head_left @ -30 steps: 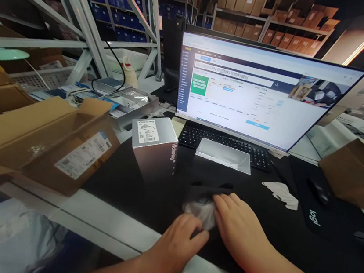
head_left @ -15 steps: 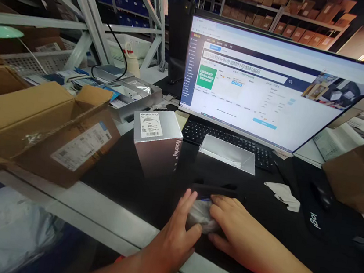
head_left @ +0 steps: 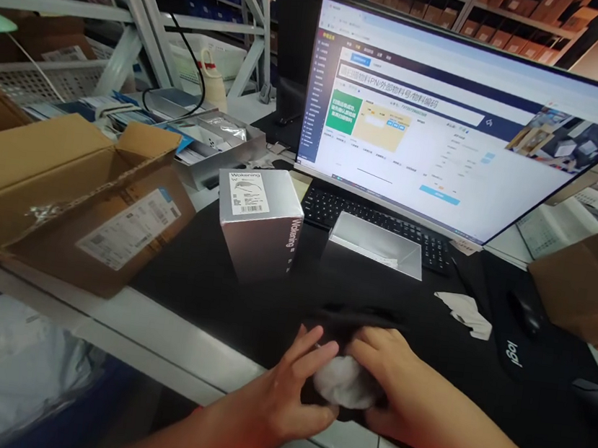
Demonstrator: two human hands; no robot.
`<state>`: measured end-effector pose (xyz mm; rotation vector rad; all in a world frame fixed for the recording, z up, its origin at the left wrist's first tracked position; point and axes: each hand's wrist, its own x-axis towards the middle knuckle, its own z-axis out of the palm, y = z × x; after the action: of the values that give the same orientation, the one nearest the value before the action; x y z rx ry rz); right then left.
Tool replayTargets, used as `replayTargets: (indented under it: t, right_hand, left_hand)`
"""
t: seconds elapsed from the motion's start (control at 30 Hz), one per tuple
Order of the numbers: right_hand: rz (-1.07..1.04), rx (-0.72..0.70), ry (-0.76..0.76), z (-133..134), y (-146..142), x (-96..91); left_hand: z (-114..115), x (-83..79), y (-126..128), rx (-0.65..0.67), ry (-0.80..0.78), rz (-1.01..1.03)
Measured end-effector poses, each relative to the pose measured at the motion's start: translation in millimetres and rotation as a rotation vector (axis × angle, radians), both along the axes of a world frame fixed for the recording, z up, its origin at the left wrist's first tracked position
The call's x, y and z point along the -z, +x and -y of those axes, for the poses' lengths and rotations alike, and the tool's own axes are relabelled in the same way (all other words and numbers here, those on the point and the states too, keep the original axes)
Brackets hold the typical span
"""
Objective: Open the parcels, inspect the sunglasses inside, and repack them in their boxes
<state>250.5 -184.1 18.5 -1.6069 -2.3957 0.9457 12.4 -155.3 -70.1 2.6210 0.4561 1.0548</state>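
Observation:
Both my hands meet at the near edge of the black desk mat (head_left: 246,297). My left hand (head_left: 284,389) and my right hand (head_left: 394,381) curl around a small whitish plastic-wrapped bundle (head_left: 342,382) that rests against a dark item (head_left: 353,318). Fingers of both hands pinch the wrapping. A silver box (head_left: 259,219) with a barcode label stands upright a little beyond, to the left. Its silver lid or tray (head_left: 376,244) lies in front of the keyboard (head_left: 333,214).
A large monitor (head_left: 452,126) fills the back. An open cardboard box (head_left: 63,188) sits at left, another one (head_left: 585,288) at right. A mouse (head_left: 524,317) rests on a black pad, with crumpled white paper (head_left: 462,313) beside it. Metal shelving stands behind.
My hands have drawn the bundle nearer to the desk edge and closed more tightly round it. A yellowish panel has appeared on the screen. The view has tilted down slightly.

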Motion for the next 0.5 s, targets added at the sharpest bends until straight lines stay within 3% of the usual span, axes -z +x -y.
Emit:
replayTargets:
  t: [0.1, 0.33, 0.5]
  right_hand:
    - [-0.028, -0.007, -0.014, 4, 5, -6.4]
    - [0.066, 0.077, -0.008, 23, 6, -15.2]
    - [0.041, 0.069, -0.004, 29, 16, -14.3]
  left_hand:
    - [0, -2.6, 0, 0.013, 0.058, -0.007]
    - [3, 10.6, 6, 0.012, 0.100, 0.059]
    - [1, 5.8, 7, 0.032, 0.084, 0.057]
